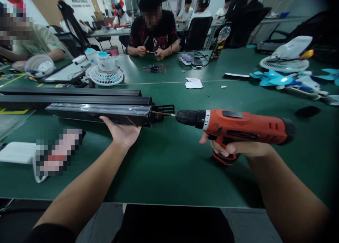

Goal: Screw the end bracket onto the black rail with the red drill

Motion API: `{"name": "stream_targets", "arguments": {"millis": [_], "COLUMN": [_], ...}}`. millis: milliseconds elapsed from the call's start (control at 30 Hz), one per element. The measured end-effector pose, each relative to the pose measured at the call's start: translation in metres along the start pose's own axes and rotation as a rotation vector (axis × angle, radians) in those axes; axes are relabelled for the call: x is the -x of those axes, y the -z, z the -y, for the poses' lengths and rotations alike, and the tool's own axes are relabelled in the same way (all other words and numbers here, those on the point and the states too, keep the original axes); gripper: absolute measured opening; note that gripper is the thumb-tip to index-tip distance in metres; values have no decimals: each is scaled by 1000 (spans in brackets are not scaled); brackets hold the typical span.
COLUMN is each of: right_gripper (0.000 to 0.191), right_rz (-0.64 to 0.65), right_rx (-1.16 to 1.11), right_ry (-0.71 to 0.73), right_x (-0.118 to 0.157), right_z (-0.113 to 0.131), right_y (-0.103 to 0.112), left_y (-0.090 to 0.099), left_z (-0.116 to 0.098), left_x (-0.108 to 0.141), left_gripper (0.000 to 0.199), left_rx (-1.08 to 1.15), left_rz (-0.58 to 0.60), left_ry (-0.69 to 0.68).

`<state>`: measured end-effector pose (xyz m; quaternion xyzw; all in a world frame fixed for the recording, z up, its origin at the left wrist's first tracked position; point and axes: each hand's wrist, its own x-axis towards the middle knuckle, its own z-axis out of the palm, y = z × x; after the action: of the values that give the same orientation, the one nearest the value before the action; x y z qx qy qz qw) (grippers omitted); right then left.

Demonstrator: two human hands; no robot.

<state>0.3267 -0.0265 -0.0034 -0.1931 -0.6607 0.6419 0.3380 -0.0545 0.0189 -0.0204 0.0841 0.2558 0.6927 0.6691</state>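
My right hand (239, 148) is wrapped around the grip of a red and black cordless drill (246, 124), which points left above the table. A thin bit (166, 113) extends from its chuck to the right end of a long black bar (100, 113). Whether the tip sits in a screw there, I cannot tell. Clear film covers part of the bar. My left hand (125, 132) supports it from below, thumb along the near side and the other fingers hidden underneath. A slotted black bracket (168, 108) sticks out past the bar's end.
More black bars (71, 92) lie just behind. A phone (62, 151) is at the near left. White fan parts (106, 75), paper scraps (194, 83), a bottle (221, 41) and blue fan blades (272, 77) lie farther off. Opposite, a co-worker (153, 31) holds a screwdriver.
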Motion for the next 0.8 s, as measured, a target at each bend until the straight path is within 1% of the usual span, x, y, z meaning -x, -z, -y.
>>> {"name": "stream_targets", "arguments": {"millis": [133, 200, 333, 433, 500, 567, 633, 667, 800], "right_gripper": [48, 48, 56, 60, 63, 57, 50, 51, 80], "right_rz": [-14, -1, 28, 40, -1, -52, -75, -80, -75], "right_rx": [2, -7, 8, 0, -19, -33, -47, -58, -125], "right_ry": [42, 46, 38, 52, 70, 55, 16, 7, 49], "right_x": [0, 1, 2, 2, 2, 2, 2, 2, 1], "right_z": [-1, -2, -2, -2, -2, -3, -4, -4, -5], "right_y": [0, 0, 4, 4, 3, 2, 0, 0, -2], "left_y": [2, 2, -1, -2, -1, 0, 1, 1, 0], "left_z": [0, 0, 1, 1, 1, 0, 0, -1, -1], "left_x": [-2, -1, 0, 1, 1, 1, 0, 0, 1], "left_gripper": [102, 103, 102, 101, 102, 102, 101, 100, 100], "left_rx": [3, -6, -31, -33, -20, -7, 4, 9, 20], "left_rz": [34, 31, 2, 9, 16, 27, 30, 29, 18], "left_ry": [8, 9, -14, -6, 7, 10, 13, 16, 19]}}
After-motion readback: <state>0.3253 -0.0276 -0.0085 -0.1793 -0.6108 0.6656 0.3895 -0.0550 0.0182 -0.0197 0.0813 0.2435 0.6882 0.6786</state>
